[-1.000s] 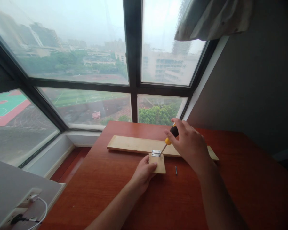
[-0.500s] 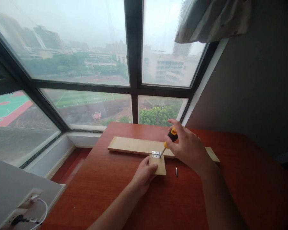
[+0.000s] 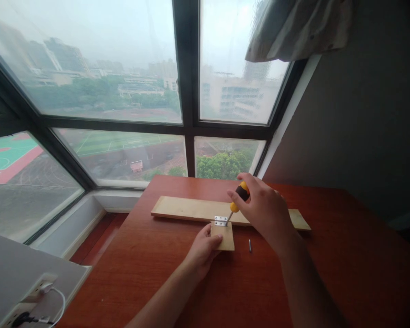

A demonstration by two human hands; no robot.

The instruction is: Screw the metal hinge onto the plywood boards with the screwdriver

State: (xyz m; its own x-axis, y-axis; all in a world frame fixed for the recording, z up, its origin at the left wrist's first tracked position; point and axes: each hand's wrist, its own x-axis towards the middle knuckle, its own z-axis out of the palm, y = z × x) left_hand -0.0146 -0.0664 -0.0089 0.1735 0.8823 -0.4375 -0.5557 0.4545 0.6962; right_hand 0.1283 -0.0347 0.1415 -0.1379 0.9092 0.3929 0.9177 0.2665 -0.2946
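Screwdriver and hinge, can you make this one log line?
left hand: holds small board; right hand: holds screwdriver at hinge; table: long board, thin metal piece

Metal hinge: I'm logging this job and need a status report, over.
Left hand grips small board. Right hand holds screwdriver, shaft angled down to metal hinge. Small metal piece right, clear of hinge; long board behind.

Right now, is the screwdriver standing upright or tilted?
Tilted: the screwdriver slants, its handle in the right hand sitting farther right in the picture than its tip, at the hinge's right end.
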